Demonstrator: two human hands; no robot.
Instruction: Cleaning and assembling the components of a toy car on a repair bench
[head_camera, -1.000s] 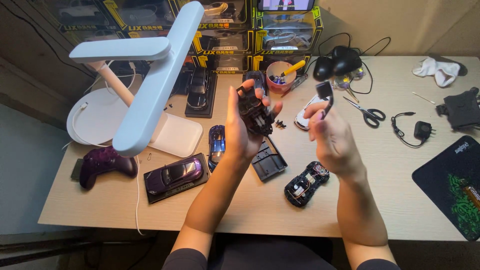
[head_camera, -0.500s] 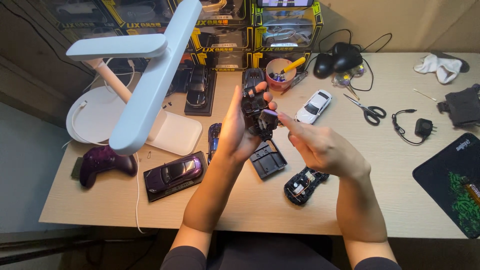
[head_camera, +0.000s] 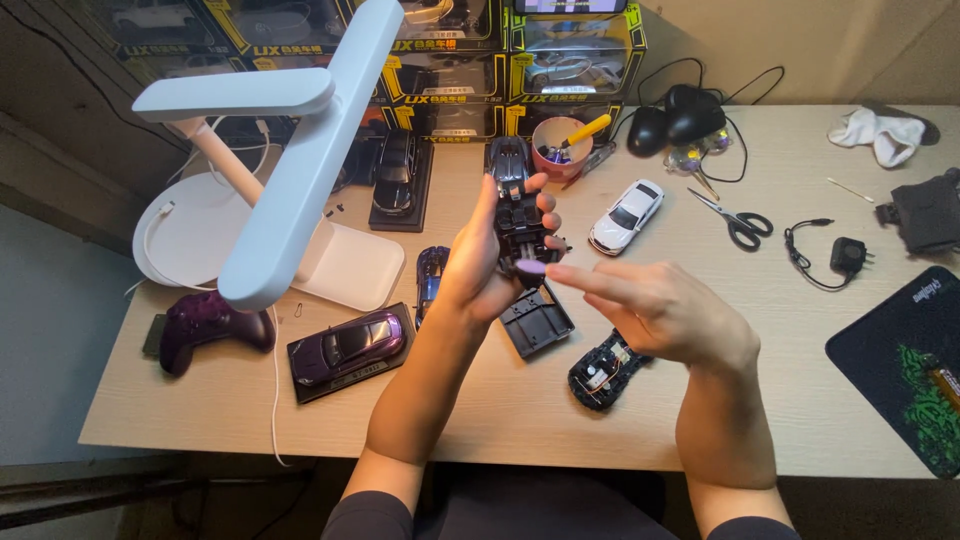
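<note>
My left hand (head_camera: 487, 262) is raised above the desk and grips a black model car chassis (head_camera: 522, 232), held upright with its underside facing me. My right hand (head_camera: 660, 312) holds nothing; its index finger stretches left and its tip touches the lower end of the chassis. Below the hands a flat black base plate (head_camera: 537, 320) lies on the wooden desk (head_camera: 760, 400). A black car body shell with red parts inside (head_camera: 603, 371) rests under my right wrist. A white model car (head_camera: 626, 216) stands on the desk beyond my right hand.
A white desk lamp (head_camera: 290, 190) rises at the left. Around it lie a purple game controller (head_camera: 205, 324), a purple model car on a base (head_camera: 347, 347), boxed model cars (head_camera: 470, 60) at the back, a pink cup (head_camera: 560, 145), scissors (head_camera: 735, 222) and a mouse pad (head_camera: 905, 365).
My right hand put the white model car down on the desk, then came back left with nothing in it and touched its index finger to the chassis. My left hand stayed in place.
</note>
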